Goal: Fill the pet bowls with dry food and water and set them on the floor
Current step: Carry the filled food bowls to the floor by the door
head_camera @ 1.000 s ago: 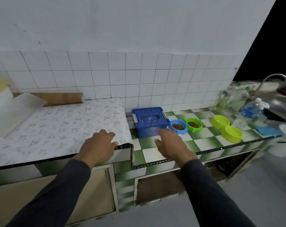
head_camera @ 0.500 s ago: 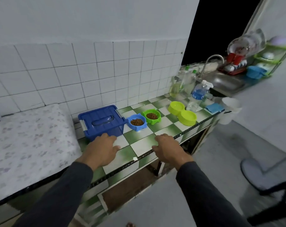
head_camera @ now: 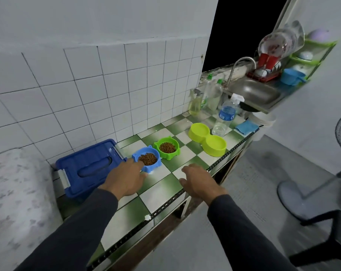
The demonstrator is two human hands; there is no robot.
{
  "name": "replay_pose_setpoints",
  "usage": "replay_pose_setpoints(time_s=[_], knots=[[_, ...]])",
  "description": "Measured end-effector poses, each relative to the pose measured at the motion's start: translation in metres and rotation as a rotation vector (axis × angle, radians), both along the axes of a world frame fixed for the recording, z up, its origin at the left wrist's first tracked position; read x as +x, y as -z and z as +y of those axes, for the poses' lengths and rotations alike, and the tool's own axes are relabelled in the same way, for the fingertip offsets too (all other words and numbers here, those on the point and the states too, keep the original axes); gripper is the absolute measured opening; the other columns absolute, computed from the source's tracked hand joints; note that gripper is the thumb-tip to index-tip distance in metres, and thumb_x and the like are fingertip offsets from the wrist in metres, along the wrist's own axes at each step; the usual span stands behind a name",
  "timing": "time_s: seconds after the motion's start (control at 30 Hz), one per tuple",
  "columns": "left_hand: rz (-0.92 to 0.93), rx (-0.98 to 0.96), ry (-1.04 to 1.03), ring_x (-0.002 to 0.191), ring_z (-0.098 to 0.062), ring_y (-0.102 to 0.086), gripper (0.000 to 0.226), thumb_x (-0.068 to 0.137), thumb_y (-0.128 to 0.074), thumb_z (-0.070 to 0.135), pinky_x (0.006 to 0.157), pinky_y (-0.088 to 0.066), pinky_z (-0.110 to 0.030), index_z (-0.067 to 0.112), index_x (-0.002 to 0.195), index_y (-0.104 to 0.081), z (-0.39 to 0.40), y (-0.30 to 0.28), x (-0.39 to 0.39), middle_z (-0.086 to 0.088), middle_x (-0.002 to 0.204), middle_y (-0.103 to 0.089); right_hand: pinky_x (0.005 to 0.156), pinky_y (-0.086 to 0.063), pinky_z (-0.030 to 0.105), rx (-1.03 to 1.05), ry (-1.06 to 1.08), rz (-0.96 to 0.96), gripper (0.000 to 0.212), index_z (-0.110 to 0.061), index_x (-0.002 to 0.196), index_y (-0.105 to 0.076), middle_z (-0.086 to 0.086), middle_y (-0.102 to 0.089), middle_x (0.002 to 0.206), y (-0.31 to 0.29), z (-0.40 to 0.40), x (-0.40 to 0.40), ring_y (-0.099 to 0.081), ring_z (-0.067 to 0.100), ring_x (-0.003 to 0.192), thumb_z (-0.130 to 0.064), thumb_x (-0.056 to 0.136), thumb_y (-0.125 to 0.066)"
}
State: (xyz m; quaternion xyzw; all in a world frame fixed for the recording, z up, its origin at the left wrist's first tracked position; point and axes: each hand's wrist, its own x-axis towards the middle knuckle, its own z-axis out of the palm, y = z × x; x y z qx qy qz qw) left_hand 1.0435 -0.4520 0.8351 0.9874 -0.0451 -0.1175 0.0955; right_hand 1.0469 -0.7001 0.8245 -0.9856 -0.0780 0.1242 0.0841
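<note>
Kibble is seen in two small bowls on the green-and-white checked counter (head_camera: pixel 162 190). The blue bowl (head_camera: pixel 147 160) lies directly at the fingertips of the left hand (head_camera: pixel 126 178); whether the fingers actually touch its near rim cannot be told, since the hand covers that edge. The left hand is held palm down with its fingers loosely extended, and nothing is gripped in it. The right hand (head_camera: pixel 198 179) is held palm down over the front part of the counter, fingers relaxed and slightly spread, with nothing held; it lies apart from every bowl. The green bowl (head_camera: pixel 167 148), also filled with brown dry food, is placed just beyond the blue one, further from both hands and between them in line. A yellow-green double bowl (head_camera: pixel 206 138) is set beyond the right hand, well apart from it, and no food is seen in either of its two wells. Just behind that double bowl, a clear water bottle (head_camera: pixel 225 119) with a blue label is stood upright. To the outer side of the left hand, just beside it, a blue lidded box (head_camera: pixel 87 169) is placed against the tiled wall. A folded blue cloth (head_camera: pixel 245 127) is laid at the far end of the counter, and a steel sink (head_camera: pixel 253 91) is seen beyond it.
</note>
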Motion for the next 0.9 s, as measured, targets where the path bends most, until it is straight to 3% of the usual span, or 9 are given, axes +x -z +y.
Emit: replay_pose_setpoints(time_s=[0.5, 0.9], knots=[[0.044, 0.017, -0.100, 0.120, -0.028, -0.052, 0.046, 0.105, -0.045, 0.047, 0.096, -0.051, -0.047, 0.025, 0.145, -0.050, -0.012, 0.040, 0.111, -0.007, 0.132, -0.053, 0.103, -0.046, 0.046, 0.038, -0.103, 0.050, 0.048, -0.016, 0.137, -0.053, 0.013, -0.053, 0.135, 0.039, -0.010, 0.143, -0.051, 0.036, 0.125, -0.043, 0.098, -0.053], [0.121, -0.097, -0.375, 0.117, -0.027, -0.056, 0.041, 0.105, -0.047, 0.042, 0.097, -0.052, -0.044, 0.023, 0.140, -0.055, -0.046, 0.085, 0.173, -0.008, 0.127, -0.052, 0.099, -0.049, 0.044, 0.114, -0.316, 0.061, 0.038, -0.012, 0.131, -0.059, 0.016, -0.058, 0.128, 0.062, -0.038, 0.270, -0.053, 0.036, 0.119, -0.035, 0.101, -0.052]])
